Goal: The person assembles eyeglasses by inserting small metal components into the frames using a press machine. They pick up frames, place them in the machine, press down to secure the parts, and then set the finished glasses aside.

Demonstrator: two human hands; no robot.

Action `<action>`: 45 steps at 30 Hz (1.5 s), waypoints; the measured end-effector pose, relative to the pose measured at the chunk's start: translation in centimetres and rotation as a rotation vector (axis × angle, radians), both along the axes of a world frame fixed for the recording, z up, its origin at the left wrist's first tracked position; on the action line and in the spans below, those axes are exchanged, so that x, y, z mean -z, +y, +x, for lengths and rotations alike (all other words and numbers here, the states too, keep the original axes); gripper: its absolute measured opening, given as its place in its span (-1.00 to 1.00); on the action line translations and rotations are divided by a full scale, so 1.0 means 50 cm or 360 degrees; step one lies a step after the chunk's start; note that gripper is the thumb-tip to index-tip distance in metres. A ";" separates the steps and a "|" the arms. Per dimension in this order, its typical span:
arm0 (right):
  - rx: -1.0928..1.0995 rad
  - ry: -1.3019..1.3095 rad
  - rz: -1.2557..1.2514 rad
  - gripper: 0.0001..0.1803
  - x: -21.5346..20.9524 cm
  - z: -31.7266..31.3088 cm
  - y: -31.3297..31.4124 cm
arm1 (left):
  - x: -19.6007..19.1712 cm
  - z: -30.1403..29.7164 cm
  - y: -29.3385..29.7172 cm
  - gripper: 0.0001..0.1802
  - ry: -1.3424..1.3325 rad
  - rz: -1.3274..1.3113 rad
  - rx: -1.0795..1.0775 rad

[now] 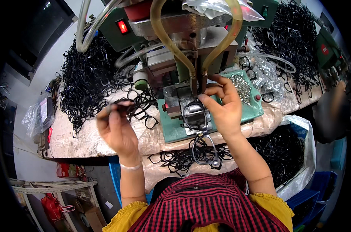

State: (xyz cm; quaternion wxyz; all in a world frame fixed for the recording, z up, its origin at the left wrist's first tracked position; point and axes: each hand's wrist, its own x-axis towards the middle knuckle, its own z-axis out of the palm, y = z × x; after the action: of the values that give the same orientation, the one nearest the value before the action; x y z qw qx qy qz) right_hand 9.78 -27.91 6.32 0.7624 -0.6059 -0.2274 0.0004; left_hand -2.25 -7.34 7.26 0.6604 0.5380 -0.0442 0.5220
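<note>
- The right hand (223, 110) is closed in a pinch on a black eyeglass frame front (194, 116), thumb and fingers gripping its right-hand side. The frame lies on the metal fixture (179, 101) of the small green press machine (206, 127), in the middle of the tabletop (78, 133).
- The left hand (119, 129) is raised to the left of the machine, fingers curled shut around another black frame (123, 107) drawn from the tangle beside it.
- A second frame front hangs just below the fixture, over the near edge of the tabletop, above a heap of loose frames (183, 158).
- Handling, as I judge it: each frame is thin moulded plastic, very light, and springy rather than stiff. It will flex if squeezed across the lens openings, so a hold at the outer corner or end piece, where the rim is thickest, looks safest.
- The bridge is the narrow, weaker part; twisting there could crack it.
- The frames hook into one another readily, as the big tangled pile (86, 77) on the far left shows, so lifting one may drag its neighbours along.
- A tray of small shiny metal parts (243, 87) sits just right of the machine head, touching the fingers' far side or nearly so; I cannot tell which.
- Two yellowish hoses (163, 34) arch down to the tool tip just above the seated frame.
- A white sack of more frames (287, 150) stands low on the right.
</note>
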 end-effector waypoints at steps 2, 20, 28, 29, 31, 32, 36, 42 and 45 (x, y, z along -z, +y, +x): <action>-0.0032 0.0014 0.0034 -0.47 -0.019 -0.010 0.003 | -0.072 -0.008 -0.059 -0.87 -0.0297 0.0333 -0.0010; 0.0551 0.0085 -0.1672 -0.64 0.118 0.054 -0.224 | 0.014 0.054 -0.102 -0.74 0.0039 0.1808 0.0168; 0.0956 -0.0782 -0.1687 -0.80 0.140 0.122 -0.147 | 0.027 -0.034 -0.108 -0.67 0.0380 0.1899 -0.0357; 0.0987 -0.0797 -0.1651 -0.82 0.136 0.124 -0.148 | 0.051 -0.051 -0.072 -0.68 0.0552 0.1962 -0.0677; 0.1019 -0.0839 -0.1599 -0.86 0.130 0.117 -0.152 | 0.045 -0.027 0.007 -0.73 0.0746 0.1267 -0.1111; 0.1033 -0.0881 -0.1578 -0.87 0.130 0.116 -0.152 | 0.067 -0.017 0.083 -0.71 0.0922 0.0806 -0.1034; 0.1007 -0.0957 -0.1470 -0.87 0.150 0.147 -0.119 | 0.197 0.004 0.384 -0.73 0.1931 0.0573 -0.1090; 0.0851 -0.0461 -0.0942 -0.85 0.181 0.143 -0.159 | 0.265 -0.028 0.420 -0.78 0.1979 0.0629 -0.0735; 0.0772 -0.0243 -0.0785 -0.87 0.167 0.123 -0.170 | 0.164 -0.084 0.529 -0.77 0.1676 0.0457 -0.0898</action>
State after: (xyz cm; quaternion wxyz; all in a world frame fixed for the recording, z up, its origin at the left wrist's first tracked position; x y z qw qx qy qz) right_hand 15.92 -36.40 -2.05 0.5519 -0.8064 -0.1261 -0.1712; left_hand -6.45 19.13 -0.93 0.3509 0.7981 0.3622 0.3297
